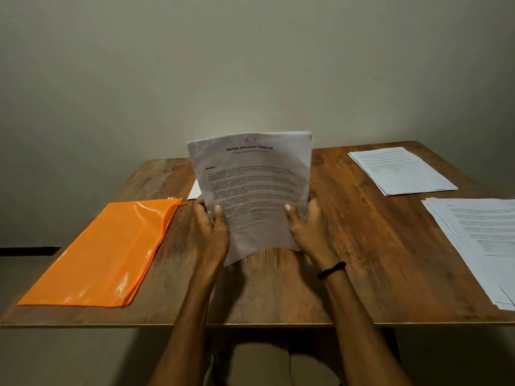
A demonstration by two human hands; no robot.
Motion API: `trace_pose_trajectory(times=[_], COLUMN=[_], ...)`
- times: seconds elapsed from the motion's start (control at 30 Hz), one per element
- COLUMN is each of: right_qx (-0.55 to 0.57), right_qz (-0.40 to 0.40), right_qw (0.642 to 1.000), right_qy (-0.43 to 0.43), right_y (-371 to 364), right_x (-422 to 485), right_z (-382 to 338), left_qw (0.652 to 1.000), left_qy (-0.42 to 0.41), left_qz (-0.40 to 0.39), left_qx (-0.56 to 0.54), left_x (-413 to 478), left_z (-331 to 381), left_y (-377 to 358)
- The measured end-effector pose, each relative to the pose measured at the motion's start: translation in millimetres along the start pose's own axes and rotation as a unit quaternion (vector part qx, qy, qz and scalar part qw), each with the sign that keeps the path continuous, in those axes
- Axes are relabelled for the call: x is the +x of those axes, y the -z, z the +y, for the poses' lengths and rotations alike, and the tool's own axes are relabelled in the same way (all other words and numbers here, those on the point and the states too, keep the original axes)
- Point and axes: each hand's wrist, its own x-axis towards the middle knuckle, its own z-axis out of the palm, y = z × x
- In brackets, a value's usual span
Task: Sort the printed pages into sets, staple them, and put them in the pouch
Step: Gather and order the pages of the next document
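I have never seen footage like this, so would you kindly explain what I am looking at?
There is no machine here: a camera worn on a person's head looks down at their hands. The left hand and right hand hold a sheaf of printed pages upright by its lower sides, thumbs in front; its heading reads Sample Education Transcript. On the table lie an orange pouch at the left and, at the right, a farther paper stack and a nearer paper stack.
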Motion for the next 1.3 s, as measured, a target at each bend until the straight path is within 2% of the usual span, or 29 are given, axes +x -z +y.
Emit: trace_pose_trajectory(times=[0.17,0.3,0.43,0.87,1.3], right_qx=[-0.006,-0.021,-0.026,-0.041,-0.034], right_qz=[-0.008,0.022,0.038,0.08,0.056], right_qw=[1.0,0.999,0.999,0.996,0.998], right_qy=[0.013,0.042,0.014,0.012,0.001], right_y=[-3.0,-3.1,-4.1,-7.8,0.1], right_x=[1.1,4.7,0.3,-6.7,-13.6], right_z=[-2.4,2.3,8.0,11.9,11.9], left_qw=[1.0,1.0,1.0,0.999,1.0], left_qy=[0.001,-0.003,0.001,0.018,0.003], left_qz=[0.018,0.024,0.021,-0.023,-0.002], left_qx=[0.012,0.021,0.022,0.026,0.027], left_x=[-0.2,0.8,-2.0,-8.4,-14.3], left_z=[-1.7,-0.2,-4.3,-1.4,-5.7], left_y=[-0.4,-3.3,-5.7,-10.1,-10.7])
